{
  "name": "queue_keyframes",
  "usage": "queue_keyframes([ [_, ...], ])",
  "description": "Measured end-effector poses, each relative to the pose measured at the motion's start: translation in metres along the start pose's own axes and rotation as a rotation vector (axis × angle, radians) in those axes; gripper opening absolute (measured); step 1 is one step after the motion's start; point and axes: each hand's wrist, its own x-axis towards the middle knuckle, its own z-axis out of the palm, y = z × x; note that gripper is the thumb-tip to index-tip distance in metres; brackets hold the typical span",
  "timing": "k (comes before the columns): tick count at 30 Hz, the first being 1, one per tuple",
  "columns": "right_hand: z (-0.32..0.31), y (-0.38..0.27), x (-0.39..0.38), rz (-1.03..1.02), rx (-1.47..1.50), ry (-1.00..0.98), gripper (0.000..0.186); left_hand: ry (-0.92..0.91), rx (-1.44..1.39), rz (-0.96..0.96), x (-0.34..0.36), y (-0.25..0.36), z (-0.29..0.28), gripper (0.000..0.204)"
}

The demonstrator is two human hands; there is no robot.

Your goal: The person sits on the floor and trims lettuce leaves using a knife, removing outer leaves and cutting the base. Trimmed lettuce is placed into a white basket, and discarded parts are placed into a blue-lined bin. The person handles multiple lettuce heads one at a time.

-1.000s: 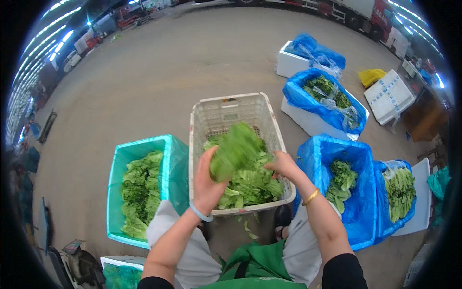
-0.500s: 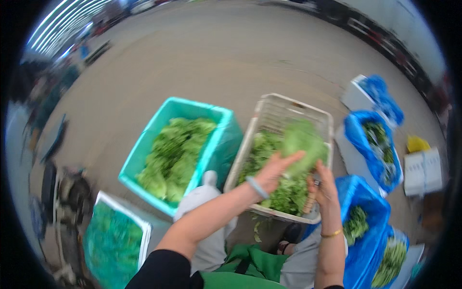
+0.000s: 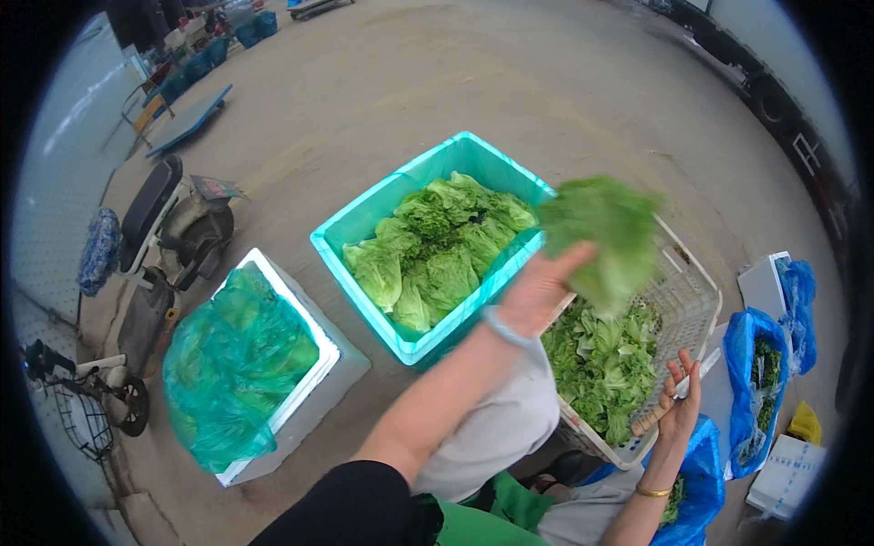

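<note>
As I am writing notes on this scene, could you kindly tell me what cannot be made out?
In the head view:
Held lettuce: leaf detail, blurred.
Left hand: some fingertips, hidden by that lettuce.
Wooden-handled tool: its full shape, partly covered by the right hand.
Foam box: kind of contents, veiled by teal plastic.
Vehicle: the rest, cut off by the edge.

We've got a leafy green lettuce (image 3: 603, 238), blurred, up in the left hand (image 3: 539, 289), hiding a corner of the pale crate (image 3: 689, 291); we spot a slanted wooden-handled tool (image 3: 648, 419) in the right hand (image 3: 680, 408).
</note>
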Motion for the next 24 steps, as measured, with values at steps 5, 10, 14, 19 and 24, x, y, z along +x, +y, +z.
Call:
queue_keyframes([
  [5, -0.012, 0.021, 0.001, 0.04, -0.143, -0.014, 0.043, 0.743, 0.312, -0.036, -0.031, 0.082, -0.204, 0.048],
  [10, -0.007, 0.031, 0.006, 0.105, -0.177, 0.126, 0.039, 1.084, 0.386, 0.015, -0.041, 0.103, -0.355, 0.058],
  [14, 0.0, 0.036, 0.018, 0.123, -0.25, 0.147, 0.039, 1.132, 0.467, -0.359, -0.053, 0.111, -0.397, 0.067],
  [19, 0.015, 0.042, 0.023, 0.115, -0.277, 0.098, 0.037, 0.921, 1.248, -0.19, -0.078, 0.12, -0.365, 0.058],
  [24, 0.018, 0.049, 0.027, 0.165, -0.304, 0.065, 0.035, 0.213, 2.555, 0.024, -0.057, 0.109, -0.34, 0.061],
])
